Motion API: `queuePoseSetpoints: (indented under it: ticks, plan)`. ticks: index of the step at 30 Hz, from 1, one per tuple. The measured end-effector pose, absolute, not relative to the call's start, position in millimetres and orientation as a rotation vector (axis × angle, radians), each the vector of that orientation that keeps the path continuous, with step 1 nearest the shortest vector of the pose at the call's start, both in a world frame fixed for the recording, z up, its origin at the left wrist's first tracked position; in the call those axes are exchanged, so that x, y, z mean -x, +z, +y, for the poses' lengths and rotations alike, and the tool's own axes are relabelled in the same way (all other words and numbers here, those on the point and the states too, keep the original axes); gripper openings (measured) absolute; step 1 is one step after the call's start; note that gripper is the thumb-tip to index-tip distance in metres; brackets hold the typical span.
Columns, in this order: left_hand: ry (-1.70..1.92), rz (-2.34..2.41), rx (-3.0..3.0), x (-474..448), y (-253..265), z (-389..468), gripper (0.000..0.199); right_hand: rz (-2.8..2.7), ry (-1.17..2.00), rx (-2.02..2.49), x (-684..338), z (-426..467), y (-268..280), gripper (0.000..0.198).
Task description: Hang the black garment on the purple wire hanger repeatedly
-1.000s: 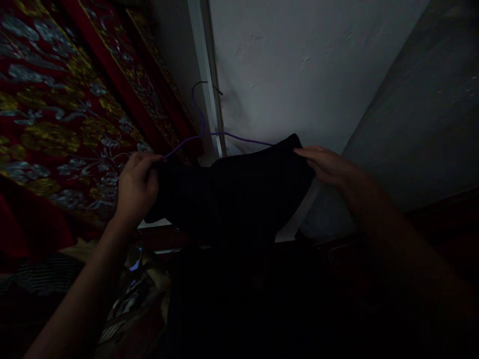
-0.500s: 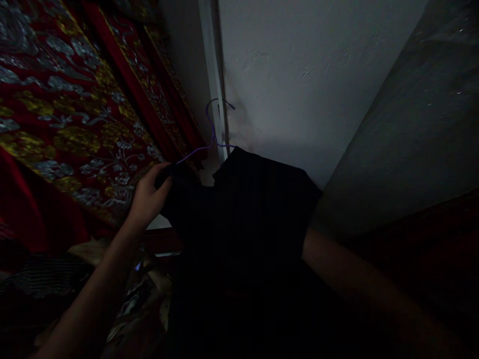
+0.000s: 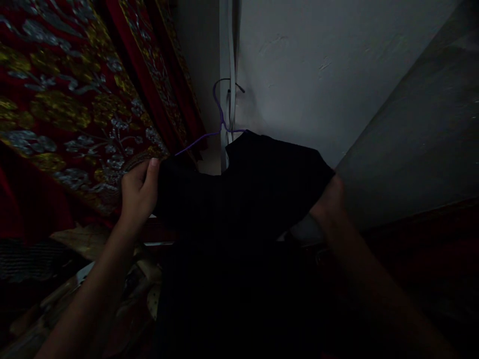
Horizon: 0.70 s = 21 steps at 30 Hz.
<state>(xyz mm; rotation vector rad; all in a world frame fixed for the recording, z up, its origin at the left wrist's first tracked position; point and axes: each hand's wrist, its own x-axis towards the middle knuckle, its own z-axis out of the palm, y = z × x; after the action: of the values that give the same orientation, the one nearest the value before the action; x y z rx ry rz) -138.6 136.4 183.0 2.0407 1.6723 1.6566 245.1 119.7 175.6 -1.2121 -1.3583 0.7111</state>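
A black short-sleeved garment [image 3: 239,199], too dark to show detail, hangs spread on a purple wire hanger [image 3: 202,137]. The hanger's hook loops over a narrow white vertical strip [image 3: 232,60] on the wall. At the garment's left shoulder, my left hand [image 3: 139,192] is closed on the cloth edge, thumb pointing up. My right hand [image 3: 330,202] grips the end of the right sleeve, its fingers partly hidden by the cloth. Most of the lower garment is lost in shadow.
A red hanging cloth [image 3: 101,99] with gold and silver floral embroidery covers the left side. Behind the hanger is a pale wall [image 3: 299,65], with a greyer panel [image 3: 422,129] at right. Jumbled items [image 3: 86,237] lie at lower left in the dark.
My right hand has come out from behind the garment to the sleeve's edge, spreading it rightward. My left hand has shifted slightly left and its thumb now points up. The view has shifted a little.
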Motion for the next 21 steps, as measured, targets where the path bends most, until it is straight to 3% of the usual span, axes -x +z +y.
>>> queuePoseSetpoints:
  ticks: [3,9,13,16,18,21]
  plan:
    - [1.631,1.607,-2.073,134,195,136,0.039,-1.163,0.84,1.074,-249,111,200,0.066]
    - [1.502,1.515,-2.199,134,200,142,0.034,-1.276,0.961,1.016,-204,84,225,0.055]
    - [1.421,1.547,-2.125,139,178,146,0.031,-1.758,1.375,0.773,-184,64,212,0.065]
    - [1.314,1.407,-2.046,135,161,147,0.03,-2.259,1.644,0.523,-174,54,203,0.058]
    - [1.28,1.357,-2.02,128,152,145,0.03,-2.446,1.532,0.675,-166,54,192,0.05]
    - [1.286,1.321,-1.943,118,144,140,0.032,-2.573,1.0,1.164,-156,64,160,0.049]
